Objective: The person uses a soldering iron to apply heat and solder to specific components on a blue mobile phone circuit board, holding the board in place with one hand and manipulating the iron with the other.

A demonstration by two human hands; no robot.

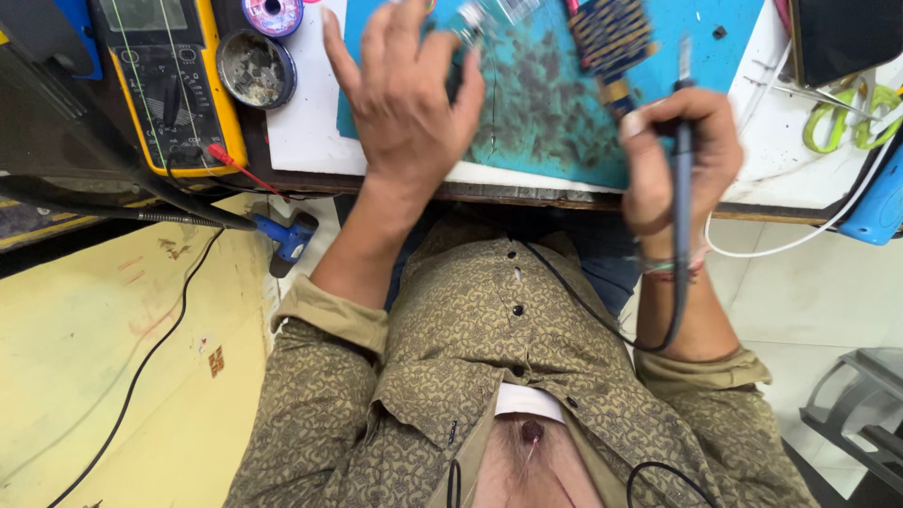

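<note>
The right hand [677,160] gripped a soldering iron [681,188] upright, tip toward the circuit board [611,33] just beyond, nearer than the open left hand [409,103].

A teal stained mat [555,103], a yellow multimeter [169,80], and an olive patterned shirt [489,357].

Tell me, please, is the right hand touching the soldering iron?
Touching. The head view shows the right hand closed around the dark handle of the soldering iron, fingers wrapped over it, tip pointing up towards the blue mat.
</note>
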